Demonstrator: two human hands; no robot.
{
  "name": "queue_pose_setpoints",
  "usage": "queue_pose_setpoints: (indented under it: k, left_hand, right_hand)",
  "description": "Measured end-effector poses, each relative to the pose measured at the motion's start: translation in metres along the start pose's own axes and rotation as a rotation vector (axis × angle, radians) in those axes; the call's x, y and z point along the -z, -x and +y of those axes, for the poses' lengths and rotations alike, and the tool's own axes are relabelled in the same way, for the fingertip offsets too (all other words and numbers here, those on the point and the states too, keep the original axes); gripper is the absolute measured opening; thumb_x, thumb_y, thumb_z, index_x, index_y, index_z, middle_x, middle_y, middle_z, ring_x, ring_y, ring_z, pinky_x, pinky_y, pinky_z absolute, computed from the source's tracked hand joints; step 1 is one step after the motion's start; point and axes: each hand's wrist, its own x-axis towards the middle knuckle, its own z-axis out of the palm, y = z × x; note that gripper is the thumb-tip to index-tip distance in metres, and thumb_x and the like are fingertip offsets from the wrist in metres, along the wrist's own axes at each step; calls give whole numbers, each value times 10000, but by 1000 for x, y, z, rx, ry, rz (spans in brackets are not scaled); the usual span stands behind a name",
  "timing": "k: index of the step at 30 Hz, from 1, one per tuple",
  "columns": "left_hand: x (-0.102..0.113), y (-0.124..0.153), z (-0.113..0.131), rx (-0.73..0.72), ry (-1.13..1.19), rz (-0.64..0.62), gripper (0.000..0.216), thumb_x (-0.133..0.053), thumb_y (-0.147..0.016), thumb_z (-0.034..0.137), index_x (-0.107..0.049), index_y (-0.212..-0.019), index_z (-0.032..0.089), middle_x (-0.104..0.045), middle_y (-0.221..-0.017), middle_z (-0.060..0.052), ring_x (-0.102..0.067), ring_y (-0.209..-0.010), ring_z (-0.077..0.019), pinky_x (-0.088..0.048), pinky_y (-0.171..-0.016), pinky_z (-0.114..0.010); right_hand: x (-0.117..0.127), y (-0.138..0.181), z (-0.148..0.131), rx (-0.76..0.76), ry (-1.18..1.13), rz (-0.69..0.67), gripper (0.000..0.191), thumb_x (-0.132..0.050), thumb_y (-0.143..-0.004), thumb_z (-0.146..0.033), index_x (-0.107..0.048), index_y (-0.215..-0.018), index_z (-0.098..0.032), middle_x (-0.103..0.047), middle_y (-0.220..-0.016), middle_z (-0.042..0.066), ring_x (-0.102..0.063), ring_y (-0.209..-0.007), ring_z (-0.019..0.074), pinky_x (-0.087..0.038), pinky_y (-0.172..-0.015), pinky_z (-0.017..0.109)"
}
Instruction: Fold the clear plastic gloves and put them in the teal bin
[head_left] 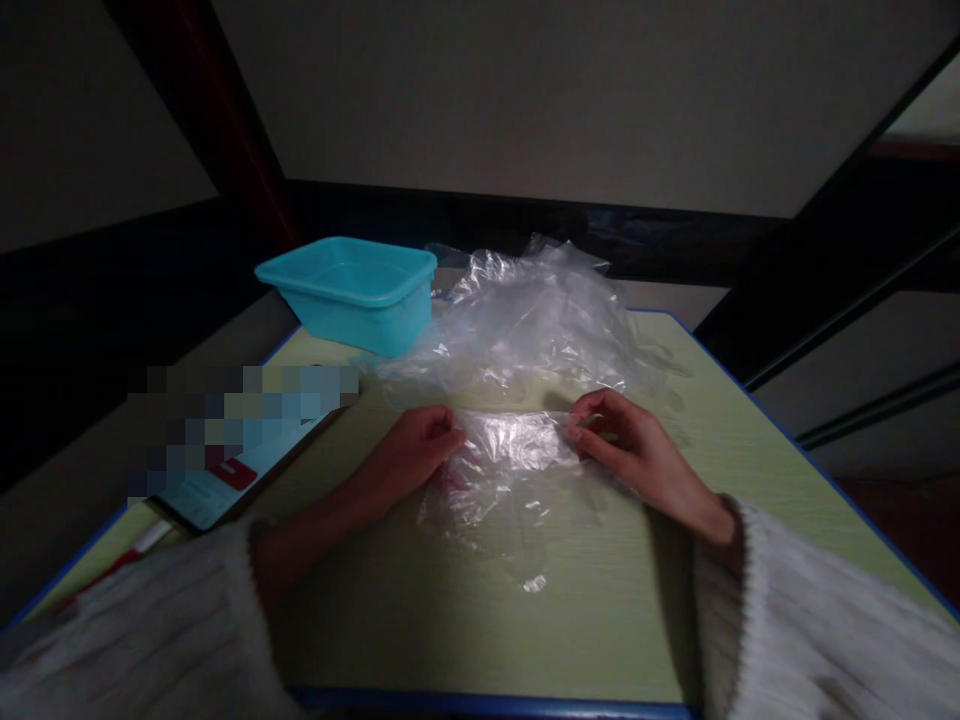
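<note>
A thin clear plastic glove (517, 450) is stretched between my two hands over the table, with its finger-like ends hanging towards me. My left hand (420, 445) pinches its upper left corner between thumb and fingers. At the upper right corner, my right hand (622, 440) grips the same edge with thumb and fingertips. Just beyond my hands lies a loose, crumpled heap of clear plastic gloves (547, 310), shiny and overlapping so that single pieces are hard to tell apart.
A turquoise plastic basin (405, 320) stands at the table's back left, touching the heap. A phone or tablet (210, 505), partly blurred, lies left of my left hand. Beside my left sleeve is a red and white slim object (146, 540). The pale green table (480, 640) has a blue edge.
</note>
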Motion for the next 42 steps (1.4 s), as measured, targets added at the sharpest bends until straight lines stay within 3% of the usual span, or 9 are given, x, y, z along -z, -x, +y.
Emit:
queue_pose_setpoints:
  k: [6,10,18,23,30,32,34,38,42]
  left_hand:
    - [3,-3,-2,-65,-36,28,176,-507,-749,78,-471,-589,143,-500,-450,78,-433,-310,-38,-375,-309,-116]
    - [5,-6,-4,-65,-38,14,51,-505,-755,96,-492,-741,143,-567,-535,59,-512,-336,-73,-430,-331,-159]
    - [7,-1,-5,-100,-150,35,400,-483,-771,131,-412,-1165,155,-514,-526,96,-547,-374,-119,-446,-353,-192]
    - [9,1,-5,-141,-252,20,426,-460,-772,158,-396,-1194,165,-511,-497,97,-532,-362,-119,-417,-363,-185]
    - [19,-2,-11,-239,-354,-56,356,-447,-796,237,-429,-1146,173,-515,-461,92,-479,-322,-102,-341,-345,-164]
    - [23,-2,-11,-234,-377,-106,330,-422,-813,266,-437,-1128,167,-511,-453,89,-449,-301,-96,-325,-339,-167]
    - [26,-3,-10,-254,-436,-112,320,-404,-822,286,-457,-1109,154,-492,-434,87,-416,-296,-95,-300,-337,-171]
    - [29,-2,-6,-380,-590,41,323,-419,-799,262,-518,-1077,131,-438,-410,85,-401,-352,-108,-272,-378,-188]
    - [28,-2,-3,-471,-643,117,331,-410,-786,233,-533,-1074,124,-504,-484,57,-447,-411,-120,-305,-425,-209]
  right_hand:
    - [3,2,-5,1,-15,-11,230,-550,-822,-377,-471,-868,-165,-499,-770,-6,-477,-500,69,-376,-403,207]
    - [5,5,-7,-43,-51,-102,263,-535,-844,-398,-467,-933,-160,-485,-643,-44,-476,-447,71,-372,-386,198]
    - [9,12,-14,-142,-243,-289,378,-537,-841,-504,-448,-1001,-173,-595,-584,-29,-516,-390,75,-387,-355,168]
    - [14,15,-16,-253,-265,-484,365,-537,-838,-516,-433,-936,-180,-664,-632,20,-579,-423,86,-437,-384,168]
    - [27,23,-25,-400,-135,-793,334,-471,-869,-514,-402,-933,-194,-561,-502,-56,-493,-346,66,-391,-348,156]
    - [29,21,-27,-335,-67,-731,301,-475,-871,-489,-429,-863,-192,-494,-459,-78,-435,-327,56,-353,-326,152]
    - [28,18,-25,-181,9,-518,267,-482,-874,-436,-454,-781,-188,-427,-455,-86,-392,-348,50,-319,-329,150]
    - [25,11,-17,104,219,-109,151,-468,-880,-301,-501,-793,-182,-504,-580,-31,-479,-473,86,-368,-401,182]
    - [22,10,-12,287,498,-79,123,-447,-895,-244,-548,-918,-178,-652,-851,61,-623,-743,172,-504,-637,294]
